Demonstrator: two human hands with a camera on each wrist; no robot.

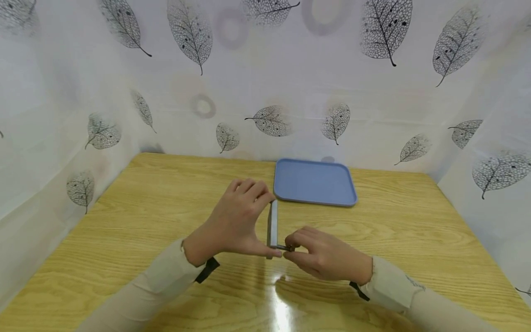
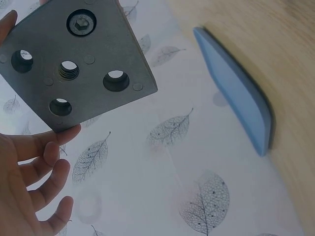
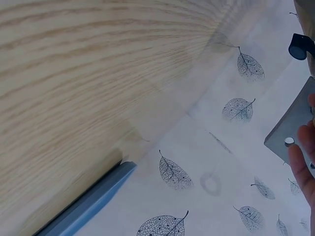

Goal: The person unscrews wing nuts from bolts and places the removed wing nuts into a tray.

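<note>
Upright above the table, a grey metal plate [image 1: 272, 223] shows edge-on in the head view. My left hand [image 1: 236, 223] grips it by opposite edges, thumb below and fingertips at the far top. The left wrist view shows several round holes through the plate, a threaded one in the middle, and a hex-socket bolt head [image 2: 81, 23] recessed in another. A bolt shank [image 1: 283, 247] sticks out to the right at the plate's near end. My right hand [image 1: 323, 256] pinches the shank's outer end between thumb and fingers, which hide a small dark piece there.
A blue tray [image 1: 315, 182] lies flat at the back of the wood-grain table [image 1: 186, 184], right of the plate. White leaf-print cloth [image 1: 290, 87] hangs behind the table and along both sides. Both wrists wear dark straps.
</note>
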